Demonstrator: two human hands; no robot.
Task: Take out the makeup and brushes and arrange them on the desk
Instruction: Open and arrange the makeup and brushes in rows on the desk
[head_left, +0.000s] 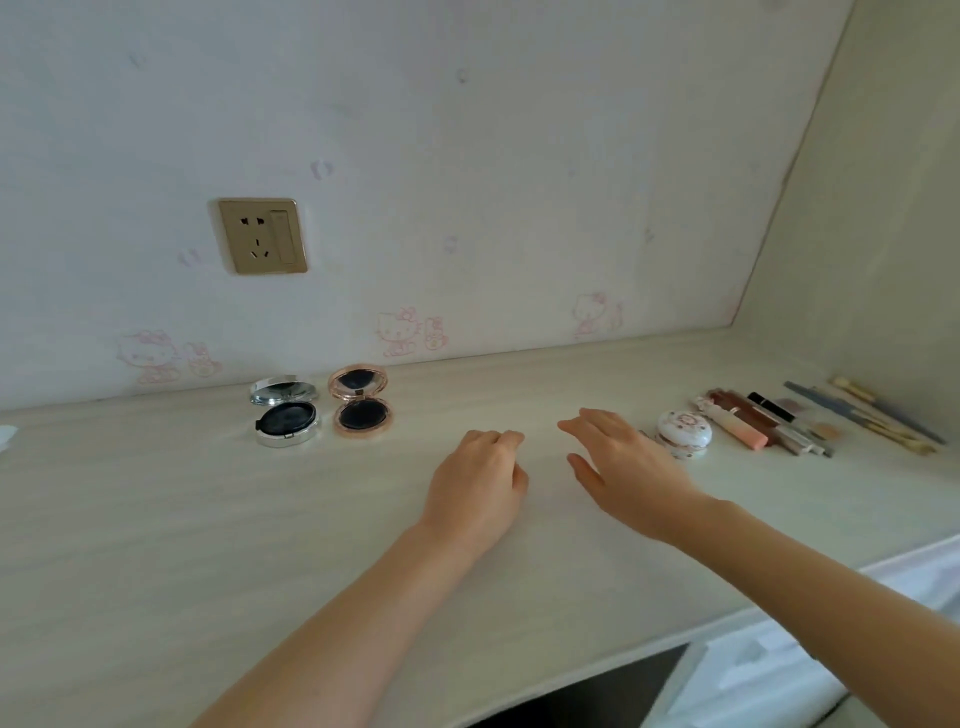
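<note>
At the far left edge, a small white thing (5, 435) was cut off by the frame, and you could not tell what it was. Next, near the wall, lay a round silver compact (284, 414) with its lid open, and just beside it a round rose-gold compact (360, 404), also open. Both showed a dark pad inside. I judge them light but fragile at the hinge, with slippery metal shells, so you should take each by the rim of the lower half, not by the lid.

In the middle of the pale wood-grain surface (208, 519) your left hand (475, 480) rested with fingers curled under and it held nothing. Your right hand (621, 467) was near it, fingers straight and relaxed, also holding nothing.

Just beside your right hand sat a closed round white case with a floral print (684, 431). Its lower edge was partly behind your hand. It looked smooth and hard, so a grip around its sides seems best.

Further right lay a row of slim things side by side: a pink and orange tube (737, 426), brown and black sticks (763, 413), then long thin brushes with grey and gold handles (872, 415). They are surely light and may roll; pinch each at mid-length. This row was blurred, and how many pieces it had was hard to count. No bag or box was in view.
</note>
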